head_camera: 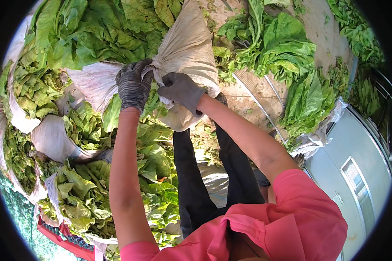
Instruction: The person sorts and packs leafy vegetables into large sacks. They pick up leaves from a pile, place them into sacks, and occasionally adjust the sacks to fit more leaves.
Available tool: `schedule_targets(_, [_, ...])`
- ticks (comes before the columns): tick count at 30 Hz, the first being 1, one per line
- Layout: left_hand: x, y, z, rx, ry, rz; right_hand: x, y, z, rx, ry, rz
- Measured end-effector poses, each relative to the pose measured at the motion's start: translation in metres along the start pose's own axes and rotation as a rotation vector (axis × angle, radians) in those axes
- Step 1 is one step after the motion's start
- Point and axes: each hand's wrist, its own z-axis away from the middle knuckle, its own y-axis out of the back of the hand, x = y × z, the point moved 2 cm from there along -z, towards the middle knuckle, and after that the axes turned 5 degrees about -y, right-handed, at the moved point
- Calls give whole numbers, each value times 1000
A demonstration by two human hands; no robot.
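A beige cloth (pixel 191 45) is drawn together into a gathered or knotted point, its folds fanning out from there. My left hand (pixel 134 84), in a grey knit work glove, grips the cloth at the left of this gather. A paler cloth flap (pixel 94 81) spreads leftward from under it. Just right of the gather, my right hand (pixel 181 93), gloved with a grey coated palm or back, has its fingers curled on the cloth; its fingertips are partly hidden. Large broad green leaves (pixel 98 36), which look like tobacco, are piled beyond and left of the cloth.
Several leaf-filled cloth bundles (pixel 50 138) crowd the left side. At the right, a heap of broad leaves (pixel 287 49) lies near thin metal rods (pixel 261 107) on the littered floor (pixel 245 94). A pale blue-green panel (pixel 333 140) stands at far right, and red framework (pixel 65 241) shows at lower left.
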Motion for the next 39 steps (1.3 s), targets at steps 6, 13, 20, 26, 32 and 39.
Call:
schedule_targets(6, [-18,-6,-6,108,126,146,16,15,6,-26,3,-207])
schedule_targets(13, [-9,-7,-5,187,103,110,-27,34,-30,419,299,155])
schedule_targets(20, [-13,-5,-2,190,8,110,-26,22,-66,359,208,217])
schedule_targets(26, [-5,-7,0,32,-71,-334,37,-47,-18,75,-239,-1561])
schedule_targets(32, [-19,37,34,-45,-83,-218,58,-17,1,554,6,-191])
schedule_targets(39, [-25,70,68,36,-172,-238,16,14,-50,479,206,689])
